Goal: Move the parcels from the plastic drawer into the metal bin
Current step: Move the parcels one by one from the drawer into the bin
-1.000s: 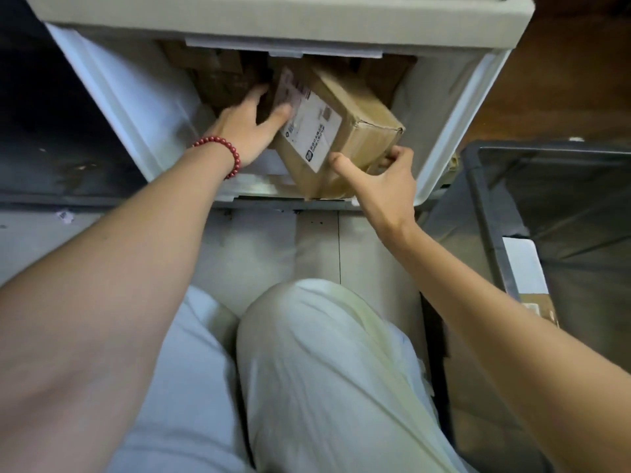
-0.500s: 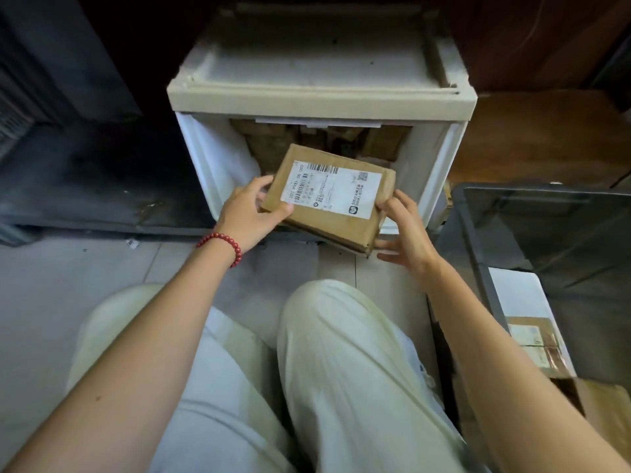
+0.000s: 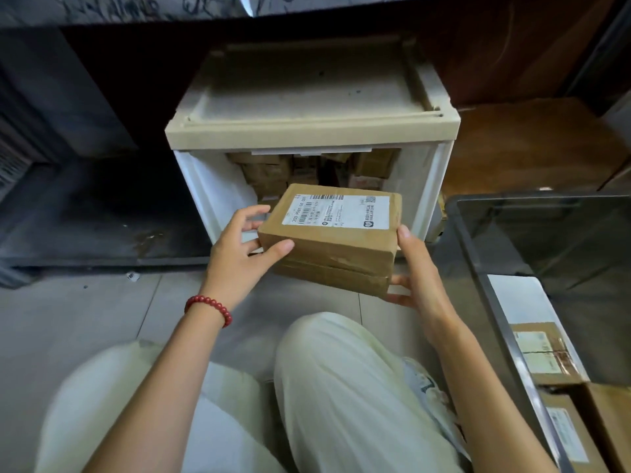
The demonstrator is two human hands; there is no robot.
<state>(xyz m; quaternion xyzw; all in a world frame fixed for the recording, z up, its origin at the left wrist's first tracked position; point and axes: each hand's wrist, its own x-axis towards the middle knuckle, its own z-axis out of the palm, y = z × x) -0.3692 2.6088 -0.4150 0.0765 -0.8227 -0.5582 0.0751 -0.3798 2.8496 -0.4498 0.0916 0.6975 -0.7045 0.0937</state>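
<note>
Nearest the camera, the person's knees [image 3: 341, 387] in pale trousers are filling the lower frame, over a grey tiled floor [image 3: 68, 319]. Both forearms are reaching forward from there, the left wrist wearing a red bead bracelet [image 3: 208, 307].

Just beyond the knees, a brown parcel [image 3: 329, 238] is being held in the air between the hands, clear of the floor, label side up and tilted slightly. The left hand [image 3: 239, 257] is cupping the parcel's left end, thumb lying against the near side face, fingers curled loosely around the far left corner. The right hand [image 3: 416, 271] is gripping the right end, thumb pressing on the upper right edge, fingers spread beneath the lower right corner. Both hands are partly open, closed only as far as the parcel's width allows.

To the right, the metal bin [image 3: 485, 268] is standing just beside the right forearm, and several parcels in the bin [image 3: 543, 349] are lying along its near side.

Behind the held parcel, the drawer [image 3: 211, 186] is standing open in its cream plastic frame, and more parcels [image 3: 269, 172] are stacked at its back. The held parcel is sitting in front of the drawer's opening, outside it.
</note>
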